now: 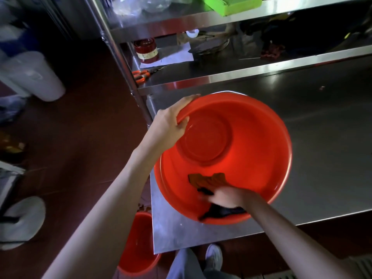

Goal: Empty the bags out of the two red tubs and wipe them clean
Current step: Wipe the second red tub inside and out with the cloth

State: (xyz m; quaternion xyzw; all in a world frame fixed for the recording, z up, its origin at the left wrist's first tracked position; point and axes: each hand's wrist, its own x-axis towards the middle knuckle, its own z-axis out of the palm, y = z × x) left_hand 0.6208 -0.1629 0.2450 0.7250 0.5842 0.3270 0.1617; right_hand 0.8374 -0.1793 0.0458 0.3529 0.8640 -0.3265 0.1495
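While the left hand (171,122) grips the far-left rim of the tub (237,137), thumb hooked inside and fingers curled over the edge, the right hand (229,197) presses a dark cloth (207,181) against the near inner wall. Right fingers are blurred; they look closed around the bunched cloth, with a tail hanging over the near rim.

Tub sits tilted toward the person at the table (322,158) corner, near rim close to the front edge. No bags visible inside it. Second tub (138,244) stands on the floor below the table's left edge, part hidden; contents cannot be told.

Risks, as a judgement:
- Only one hand props the tilt; a hard wipe stroke toward the body could slide the tub off the corner.
- Steel top looks slick, so little friction to resist that.
- Rim grip could slip if the plastic is wet, dropping the tub flat or onto the floor tub.
- Loose cloth tail could snag under the rim.
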